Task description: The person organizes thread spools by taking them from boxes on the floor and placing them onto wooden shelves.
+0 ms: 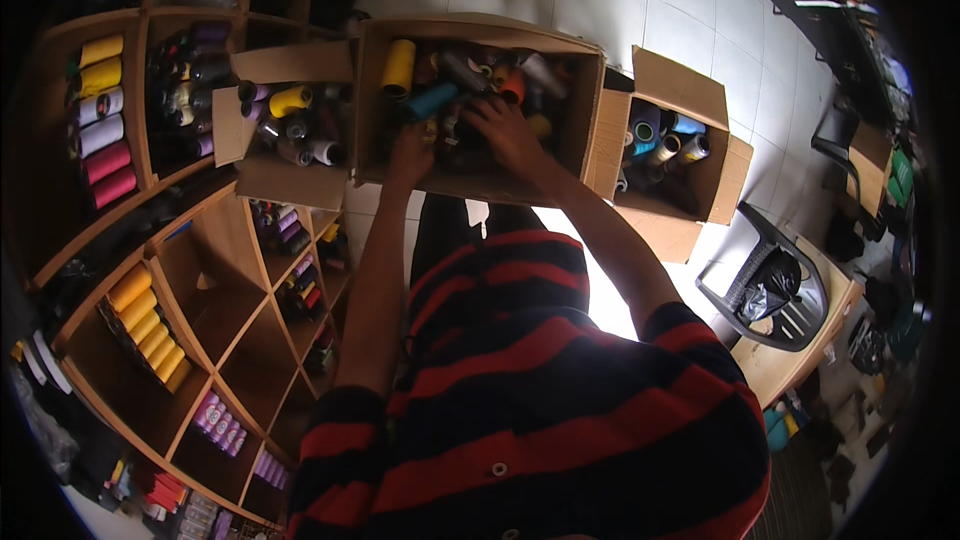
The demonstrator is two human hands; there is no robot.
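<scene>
Both hands reach into a large open cardboard box (480,28) filled with thread spools. My left hand (410,153) is at its near left side, the fingers curled in shadow against a small yellowish spool; what they grip is unclear. To its right, my right hand (505,135) lies with fingers spread over dark spools. Just beyond the hands lies a teal thread spool (432,101). An orange spool (512,87) is past my right fingertips. A big yellow thread cone (398,68) stands in the far left corner.
Smaller open boxes of spools flank the large one: a left box (290,185) and a right box (712,105). Wooden shelves (230,340) with sorted spools line the left. A dark plastic chair (765,285) holding a black bag stands at the right, by a wooden table (835,290).
</scene>
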